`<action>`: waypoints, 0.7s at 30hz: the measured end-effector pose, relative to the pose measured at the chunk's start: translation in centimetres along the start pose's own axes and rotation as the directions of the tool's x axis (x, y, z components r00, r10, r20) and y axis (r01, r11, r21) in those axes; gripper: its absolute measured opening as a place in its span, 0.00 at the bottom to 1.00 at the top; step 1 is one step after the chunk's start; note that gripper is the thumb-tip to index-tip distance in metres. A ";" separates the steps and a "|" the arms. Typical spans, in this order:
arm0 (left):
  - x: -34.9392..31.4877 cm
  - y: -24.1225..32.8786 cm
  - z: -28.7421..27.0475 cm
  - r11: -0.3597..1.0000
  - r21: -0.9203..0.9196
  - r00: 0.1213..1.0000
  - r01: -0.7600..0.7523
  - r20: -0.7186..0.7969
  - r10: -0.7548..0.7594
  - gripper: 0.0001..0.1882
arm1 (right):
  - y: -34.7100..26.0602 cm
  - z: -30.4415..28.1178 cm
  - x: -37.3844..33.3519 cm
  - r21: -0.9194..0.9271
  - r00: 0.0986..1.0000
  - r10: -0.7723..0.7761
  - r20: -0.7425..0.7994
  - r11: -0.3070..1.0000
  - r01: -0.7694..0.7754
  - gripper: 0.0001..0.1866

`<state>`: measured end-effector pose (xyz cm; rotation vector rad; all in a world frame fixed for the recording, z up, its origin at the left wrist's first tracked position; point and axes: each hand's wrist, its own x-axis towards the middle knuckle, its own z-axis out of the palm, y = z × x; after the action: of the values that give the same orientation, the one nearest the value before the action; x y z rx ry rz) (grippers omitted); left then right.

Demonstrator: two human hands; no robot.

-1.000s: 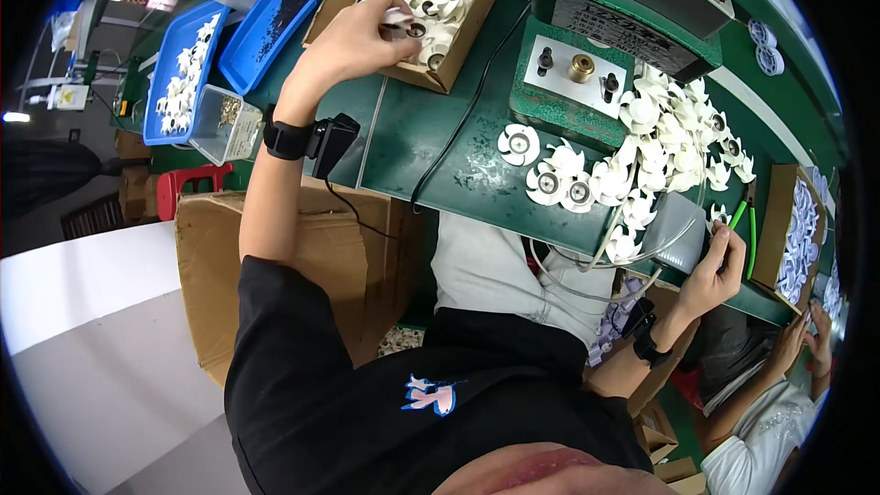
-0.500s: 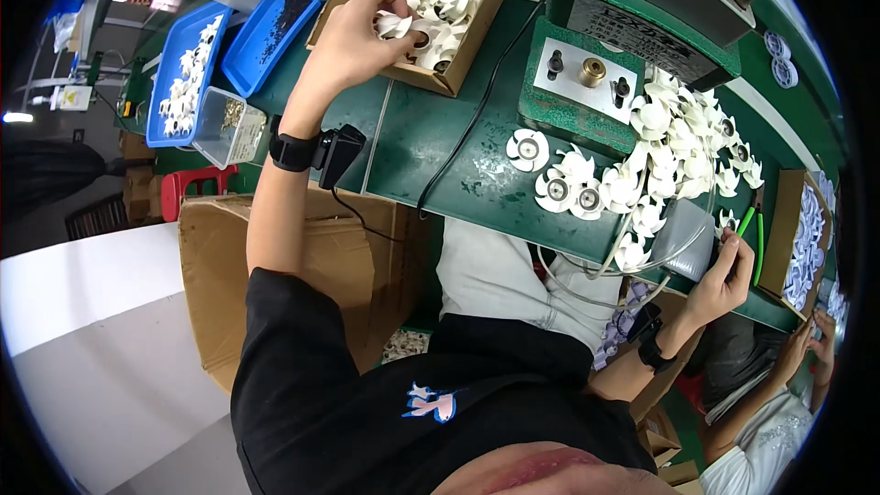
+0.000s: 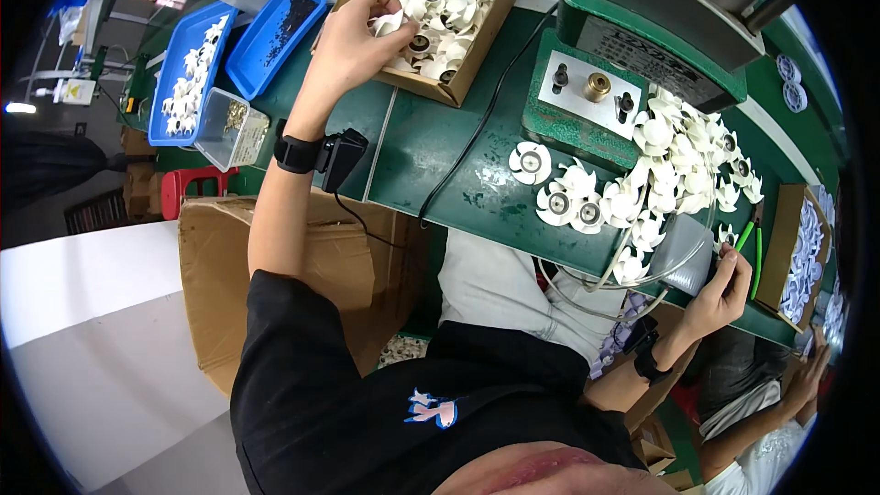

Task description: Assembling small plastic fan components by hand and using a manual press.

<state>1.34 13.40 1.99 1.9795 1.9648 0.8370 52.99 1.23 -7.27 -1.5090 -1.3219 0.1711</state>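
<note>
My left hand point(image 3: 359, 44) is over the near left corner of a cardboard box point(image 3: 478, 53). Between its thumb and fingers is a white fan wheel point(image 3: 389, 24) with curved blades. Many more white fan wheels point(image 3: 449, 2) fill that box, some showing dark round hubs. At the bench's front edge on the right, my right hand point(image 3: 717, 301) is closed, its fingertips pinching another small white fan wheel point(image 3: 724, 237), partly hidden by the fingers. Green-handled pliers point(image 3: 757, 261) lie just beside these fingers.
A green press point(image 3: 579, 128) with a brass fitting point(image 3: 597, 86) stands at the back. White fan wheels point(image 3: 676, 151) are heaped beside it. A clear plastic piece point(image 3: 683, 252) and cable lie at the front edge. Blue trays point(image 3: 247, 73) stand left; a co-worker's hands point(image 3: 807, 371) are far right.
The view has shifted slightly. My left hand has drawn a little leftward over the box with its fan wheel. My right hand stays about where it was; the co-worker's hands have moved.
</note>
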 end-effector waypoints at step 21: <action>-1.0 1.7 -0.8 0.963 0.259 0.996 0.073 0.022 -0.081 0.14 | 1.6 -0.8 -0.1 -0.003 0.999 0.032 0.017 0.999 -0.032 0.10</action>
<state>2.35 12.10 3.34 2.0201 2.2132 0.5502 54.47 0.99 -8.22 -1.5350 -1.3126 0.2029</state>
